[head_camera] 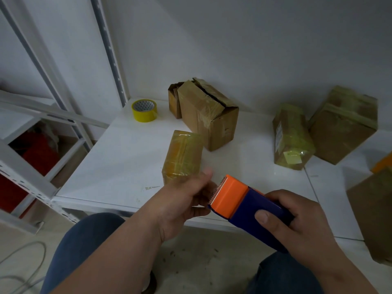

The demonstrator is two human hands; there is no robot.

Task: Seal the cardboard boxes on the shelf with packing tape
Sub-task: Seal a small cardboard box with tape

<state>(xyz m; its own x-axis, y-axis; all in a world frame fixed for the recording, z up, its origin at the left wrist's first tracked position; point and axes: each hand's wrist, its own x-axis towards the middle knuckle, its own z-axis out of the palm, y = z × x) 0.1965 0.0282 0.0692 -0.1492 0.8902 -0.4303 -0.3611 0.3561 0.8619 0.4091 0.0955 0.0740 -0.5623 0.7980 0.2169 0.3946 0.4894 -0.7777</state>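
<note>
Cardboard boxes sit on the white shelf (118, 158): we count 1 small taped box (183, 155) just beyond our left hand (182, 200), a larger box (209, 115) behind it with its top seam gaping, and 2 more taped boxes (291, 137) to the right. Our right hand (297, 225) grips the blue and orange tape dispenser (246, 205); our left fingers curl at its toothed orange end, pinching there. A yellow tape roll (144, 110) stands near the back corner.
</note>
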